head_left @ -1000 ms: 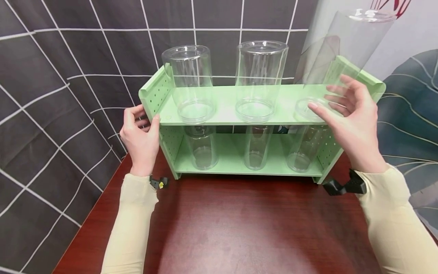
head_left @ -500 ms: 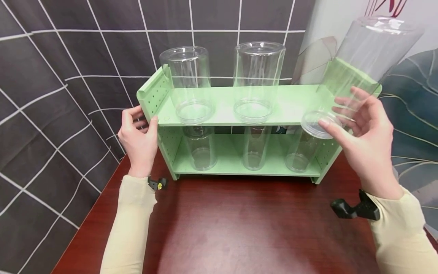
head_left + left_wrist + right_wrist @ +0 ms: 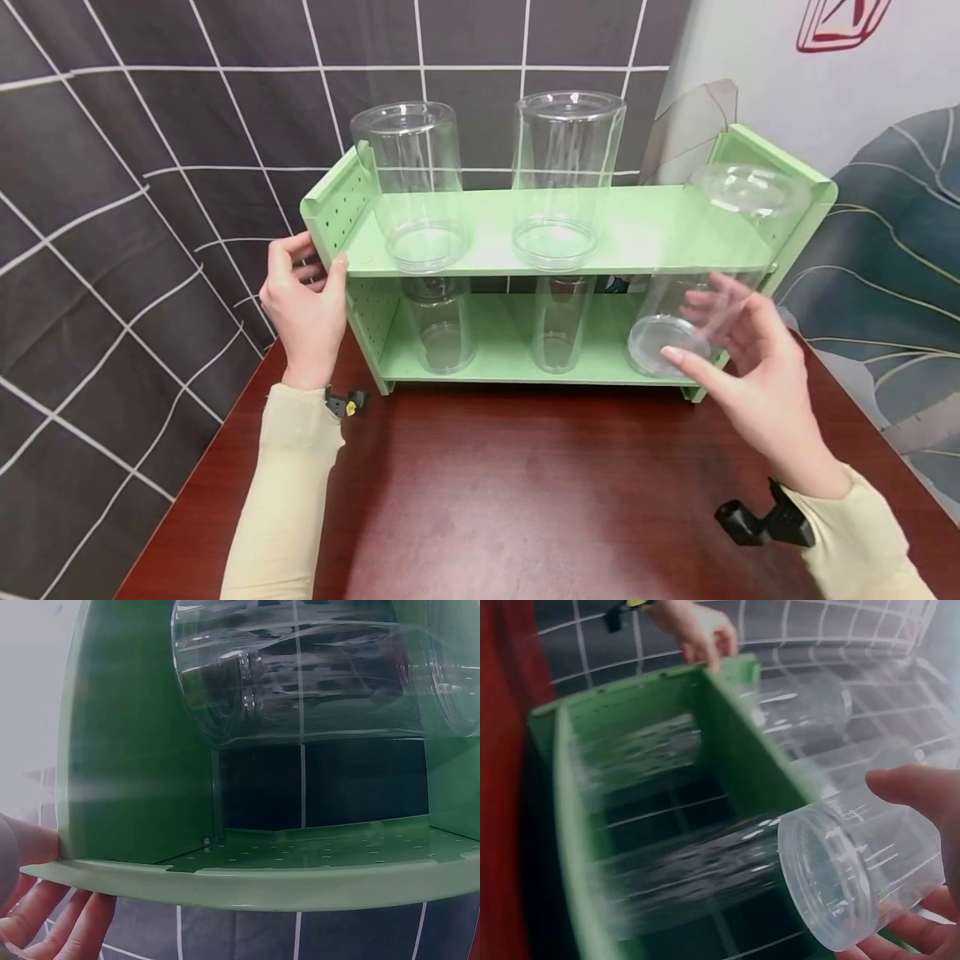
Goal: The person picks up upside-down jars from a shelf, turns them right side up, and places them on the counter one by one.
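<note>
My left hand (image 3: 303, 308) grips the left side panel of a light green two-tier shelf (image 3: 630, 208), thumb in front and fingers behind the edge. In my right hand (image 3: 761, 375) is a large clear plastic jar (image 3: 712, 250), tilted, in front of the shelf's right end. The right wrist view shows the jar's round end (image 3: 829, 877) between my thumb and fingers. Two similar clear jars, one left (image 3: 412, 183) and one in the middle (image 3: 566, 179), stand on the upper tier.
On the lower tier stand smaller clear jars, one left (image 3: 442, 333) and one in the middle (image 3: 558, 333); the held jar overlaps the right end. Below is a reddish-brown table (image 3: 525, 483). A dark grid-patterned cloth (image 3: 480, 33) hangs behind and to the left.
My right hand has brought the jar off the upper tier, first out to the right, then down in front of the shelf. The left hand keeps its place.
</note>
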Demonstrator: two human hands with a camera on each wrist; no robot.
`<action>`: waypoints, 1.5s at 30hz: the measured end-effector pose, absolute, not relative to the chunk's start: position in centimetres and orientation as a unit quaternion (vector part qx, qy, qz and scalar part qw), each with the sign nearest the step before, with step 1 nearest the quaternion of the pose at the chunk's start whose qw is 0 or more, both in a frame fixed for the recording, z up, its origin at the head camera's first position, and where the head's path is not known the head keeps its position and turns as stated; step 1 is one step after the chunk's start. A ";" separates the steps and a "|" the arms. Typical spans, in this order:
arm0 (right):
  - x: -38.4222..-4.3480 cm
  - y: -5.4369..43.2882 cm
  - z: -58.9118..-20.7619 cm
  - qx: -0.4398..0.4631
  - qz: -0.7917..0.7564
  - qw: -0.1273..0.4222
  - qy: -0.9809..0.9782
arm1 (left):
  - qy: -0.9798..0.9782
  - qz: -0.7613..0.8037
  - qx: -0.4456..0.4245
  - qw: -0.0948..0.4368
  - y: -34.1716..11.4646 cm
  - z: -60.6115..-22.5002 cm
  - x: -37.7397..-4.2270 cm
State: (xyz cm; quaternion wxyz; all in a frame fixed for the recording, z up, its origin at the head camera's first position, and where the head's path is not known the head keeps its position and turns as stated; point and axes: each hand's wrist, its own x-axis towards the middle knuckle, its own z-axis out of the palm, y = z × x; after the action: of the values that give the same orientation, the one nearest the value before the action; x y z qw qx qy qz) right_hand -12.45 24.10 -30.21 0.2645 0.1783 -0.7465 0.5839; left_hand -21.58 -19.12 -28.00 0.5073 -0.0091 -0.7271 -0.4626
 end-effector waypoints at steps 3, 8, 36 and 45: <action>-12.4 23.7 -32.3 0.158 0.544 0.242 -0.788 | -0.727 -0.462 -0.009 0.507 -19.2 -28.1 -21.6; -12.8 23.0 -35.8 0.150 0.526 0.196 -0.814 | -0.727 -0.461 -0.006 0.508 -19.2 -28.2 -21.7; -10.5 20.1 -35.0 0.256 0.448 0.164 -0.841 | -0.772 -0.405 -0.293 0.393 -10.9 -35.0 -14.2; -9.3 17.0 -32.3 0.359 0.452 0.202 -0.791 | -0.847 -0.348 -0.362 0.174 -6.8 -39.5 -12.0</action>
State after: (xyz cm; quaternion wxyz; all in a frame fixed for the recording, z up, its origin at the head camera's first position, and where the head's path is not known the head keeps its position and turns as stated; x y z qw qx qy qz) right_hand -9.34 16.99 -32.26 0.2020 0.3589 -0.7911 0.4522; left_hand -12.02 -6.79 -39.51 0.1736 -0.3620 -0.8472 -0.3479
